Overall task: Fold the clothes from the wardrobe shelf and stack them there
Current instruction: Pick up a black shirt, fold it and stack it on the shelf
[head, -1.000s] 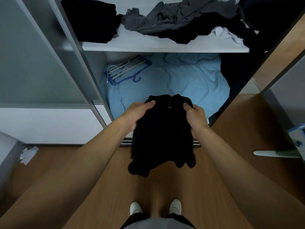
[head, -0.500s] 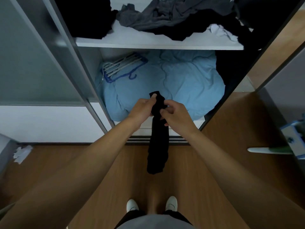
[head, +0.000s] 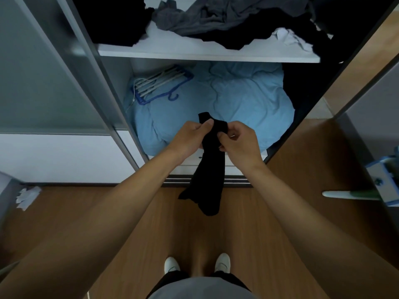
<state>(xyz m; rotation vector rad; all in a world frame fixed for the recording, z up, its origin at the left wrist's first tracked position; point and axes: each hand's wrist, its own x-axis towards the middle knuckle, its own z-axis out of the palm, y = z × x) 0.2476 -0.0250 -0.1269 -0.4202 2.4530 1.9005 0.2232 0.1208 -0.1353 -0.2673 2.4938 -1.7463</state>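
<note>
A black garment, folded into a narrow strip, hangs in front of the open wardrobe. My left hand pinches its top edge, thumb over the cloth. Close beside it, my right hand grips the same top part from the right. Above, the white wardrobe shelf carries a dark stack of black clothes at the left. Loose grey clothes and black clothes sprawl over the shelf's middle and right, along with a small white cloth.
Below the shelf lies a light blue duvet with several hangers on its left. A sliding door stands at the left, a wooden panel at the right. White cloth scraps lie on the wooden floor.
The garment, held wide between my hands a second ago, has been brought together into a narrow hanging strip. My hands moved close to each other at its top.
</note>
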